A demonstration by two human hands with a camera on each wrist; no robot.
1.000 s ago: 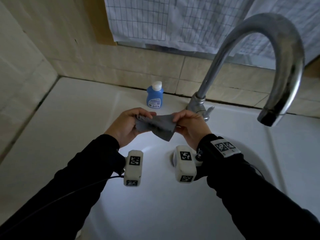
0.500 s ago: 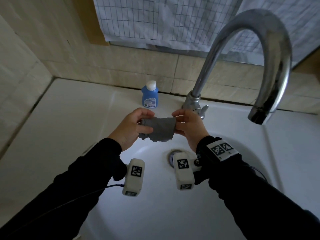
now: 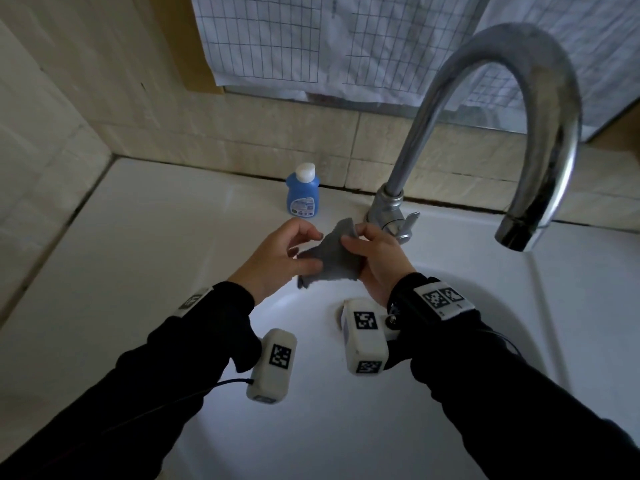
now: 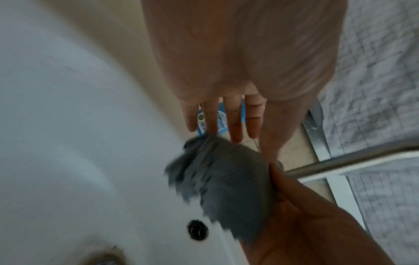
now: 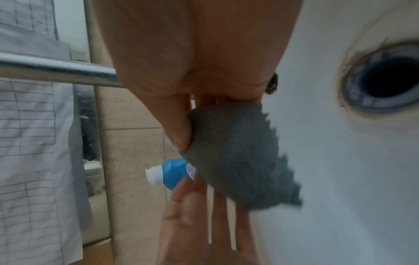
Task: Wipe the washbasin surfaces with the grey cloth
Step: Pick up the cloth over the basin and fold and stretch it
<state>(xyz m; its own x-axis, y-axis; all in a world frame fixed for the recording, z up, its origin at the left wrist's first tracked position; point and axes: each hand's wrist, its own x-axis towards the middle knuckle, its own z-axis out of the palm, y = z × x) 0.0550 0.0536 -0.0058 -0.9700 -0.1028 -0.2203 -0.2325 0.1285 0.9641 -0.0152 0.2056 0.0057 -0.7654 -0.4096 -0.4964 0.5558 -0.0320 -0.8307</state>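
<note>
Left hand [image 3: 277, 258] had let go, fingers straight | right hand [image 3: 375, 261] alone pinched grey cloth [image 3: 334, 259] | washbasin [image 3: 138, 271] wiping not begun.

A white washbasin [image 3: 145, 237] set into a tiled corner. A blue bottle [image 3: 302, 195] with a white cap stands upright on the back ledge, just left of the chrome tap [image 3: 391, 206], which rises from the same ledge and arches over the bowl. Below the tap, the drain [image 5: 383, 80] opens in the bowl's floor, with a small overflow hole [image 4: 197, 232] in its wall.
</note>
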